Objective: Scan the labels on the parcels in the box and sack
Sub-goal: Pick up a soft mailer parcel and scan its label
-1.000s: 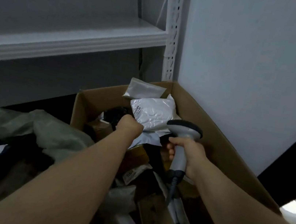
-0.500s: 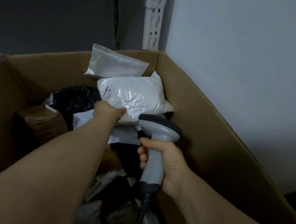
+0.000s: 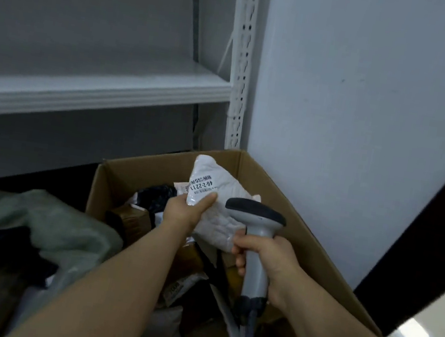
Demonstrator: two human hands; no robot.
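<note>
Parcel: white parcel (image 3: pixel 217 225) is hanging tilted in the air over the box's far R corner, clear of the pkgs beneath it.
Label: label (image 3: pixel 201 187) is facing the camera on the parcel's upper L part. Digits 46-2-2211 are showing, turned well off upright.
L hand: left hand (image 3: pixel 182 215) is gripping the parcel's L edge, w/ the thumb (image 3: pixel 206 200) pressing on the front just under the label. Other fingers are going behind it, hidden.
R hand: right hand (image 3: pixel 271 259) is holding the scanner, fingers (image 3: pixel 241 247) curling tight round its handle, just beside the parcel's lower corner.
Scanner: grey scanner (image 3: pixel 258 237) is standing upright, its dark head overlapping the parcel's R side. Can't tell if they're touching. Cable (image 3: pixel 248 334) is hanging from the grip's base.
Box: open cardboard box (image 3: pixel 305 247) is sitting in the corner btwn shelving & wall, holding mixed pkgs incl. a black bag (image 3: pixel 153 198) & a brown carton (image 3: pixel 130 219). Lower ones are lying in shadow.
Sack: grey-green sack (image 3: pixel 42 225) is slumping just L of the box.
Surroundings: white shelf (image 3: pixel 96 94) & perforated upright (image 3: pixel 242 56) are standing behind the box, w/ a pale wall (image 3: pixel 369 103) running along its R.
</note>
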